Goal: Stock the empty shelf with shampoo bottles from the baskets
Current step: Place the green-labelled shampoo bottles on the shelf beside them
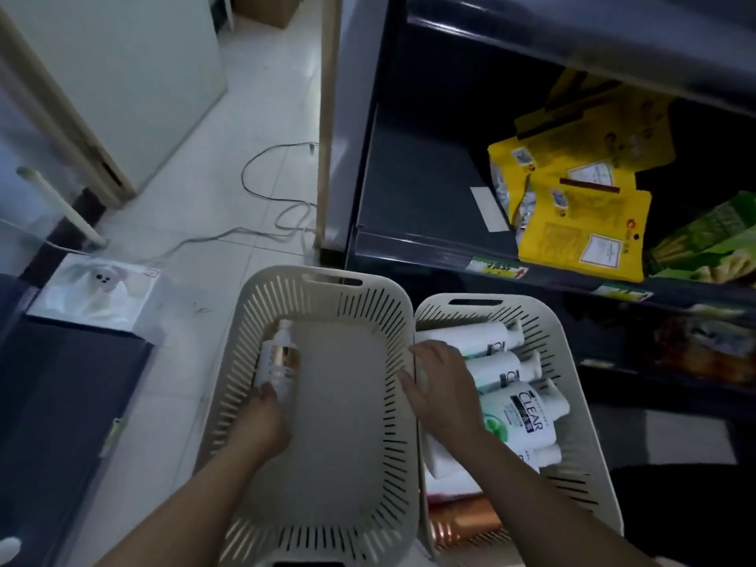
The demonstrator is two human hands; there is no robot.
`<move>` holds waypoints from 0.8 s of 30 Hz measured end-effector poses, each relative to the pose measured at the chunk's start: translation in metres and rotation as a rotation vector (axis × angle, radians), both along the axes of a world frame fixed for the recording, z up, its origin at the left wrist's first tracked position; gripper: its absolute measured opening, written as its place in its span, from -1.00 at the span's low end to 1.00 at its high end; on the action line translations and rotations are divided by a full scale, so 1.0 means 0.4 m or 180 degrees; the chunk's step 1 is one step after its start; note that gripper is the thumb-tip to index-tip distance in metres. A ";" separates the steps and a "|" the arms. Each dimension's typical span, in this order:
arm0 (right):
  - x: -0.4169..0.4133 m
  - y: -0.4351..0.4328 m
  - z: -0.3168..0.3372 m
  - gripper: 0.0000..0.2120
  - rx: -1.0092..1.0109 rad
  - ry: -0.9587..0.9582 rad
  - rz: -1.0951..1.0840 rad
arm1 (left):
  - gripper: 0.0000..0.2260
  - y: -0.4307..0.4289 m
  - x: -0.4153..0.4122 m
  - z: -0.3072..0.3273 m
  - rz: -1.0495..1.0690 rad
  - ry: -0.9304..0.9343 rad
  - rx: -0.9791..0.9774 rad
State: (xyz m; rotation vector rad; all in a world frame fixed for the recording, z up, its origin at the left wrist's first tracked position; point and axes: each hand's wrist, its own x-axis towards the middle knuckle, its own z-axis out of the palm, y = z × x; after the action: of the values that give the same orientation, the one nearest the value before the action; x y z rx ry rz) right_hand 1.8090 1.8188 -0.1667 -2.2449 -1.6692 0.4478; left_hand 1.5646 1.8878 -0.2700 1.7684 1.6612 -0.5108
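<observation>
Reaching down closest to the camera, the person's left hand point(262, 425) is inside the left basket point(390, 321), its fingers wrapped round the base of a gold bottle point(282, 362). That bottle is smooth white plastic with a shiny gold label. It lies on its side against the basket's left wall, long axis running away from the person and cap pointing to the far end. The basket is cream plastic, a rounded rectangle with narrow slots in its sloping walls, a handle cut-out in the far rim and a plain flat bottom. Touching it on the right stands the right basket point(572, 362) of the same make. The right hand point(444, 388) is in it at the left wall, fingers curled round a white bottle point(439, 456) that runs under the palm, mostly hidden. Beside it lie the CLEAR bottles point(527, 419), white with green and black print, stacked on their sides across the basket with caps pointing right. A copper bottle point(466, 521), glossy and ribbed, lies at the near end. Both baskets rest on the pale tiled floor point(245, 116), where a thin cable point(270, 173) loops. To the right rises the dark shelf point(409, 178), its smooth board holding crinkled yellow packs point(581, 206) and green packs point(712, 239).
</observation>
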 end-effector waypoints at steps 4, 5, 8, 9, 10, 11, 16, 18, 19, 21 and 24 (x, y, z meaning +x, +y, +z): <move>0.085 -0.034 -0.026 -0.64 0.0023 -0.0410 -0.0614 | -0.32 0.030 0.019 -0.048 0.0443 -0.0153 -0.0118; 0.103 -0.046 -0.034 -0.62 -0.0025 -0.0526 -0.0742 | -0.33 0.037 0.023 -0.056 0.0471 -0.0123 -0.0070; 0.127 -0.089 -0.042 -0.54 -0.0170 -0.0690 -0.1419 | -0.19 0.046 0.032 -0.087 0.0339 -0.0036 0.0198; 0.125 -0.107 -0.044 -0.50 -0.0171 -0.0721 -0.1652 | -0.13 0.046 0.034 -0.099 0.0276 -0.0024 0.0159; 0.118 -0.124 -0.044 -0.46 -0.0170 -0.0732 -0.1882 | -0.07 0.049 0.039 -0.115 0.0277 -0.0010 0.0112; 0.111 -0.139 -0.047 -0.39 -0.0178 -0.0679 -0.2147 | -0.02 0.047 0.043 -0.130 0.0328 -0.0023 0.0064; 0.090 -0.137 -0.029 0.15 -0.0174 0.0847 -0.4075 | -0.06 0.034 0.077 -0.114 0.0925 -0.0311 -0.0321; 0.093 -0.126 -0.026 0.16 -0.0113 0.1187 -0.4512 | -0.31 0.032 0.083 -0.108 0.1349 -0.0735 -0.0575; 0.097 -0.122 -0.023 0.14 -0.0111 0.1271 -0.4665 | -0.46 0.029 0.085 -0.097 0.1576 -0.0937 -0.0756; 0.106 -0.124 -0.024 0.04 -0.0105 0.1455 -0.4994 | -0.64 0.020 0.086 -0.077 0.1975 -0.1314 -0.1208; 0.105 -0.140 -0.028 -0.15 0.0034 0.2021 -0.5287 | -0.61 -0.002 0.077 -0.033 0.2387 -0.1792 -0.1934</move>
State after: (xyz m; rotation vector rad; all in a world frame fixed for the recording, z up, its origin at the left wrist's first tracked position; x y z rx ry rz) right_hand 1.8508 1.7627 -0.1777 -2.2308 0.6217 0.5156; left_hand 1.5956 1.8868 -0.2833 0.6770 1.4081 -0.1158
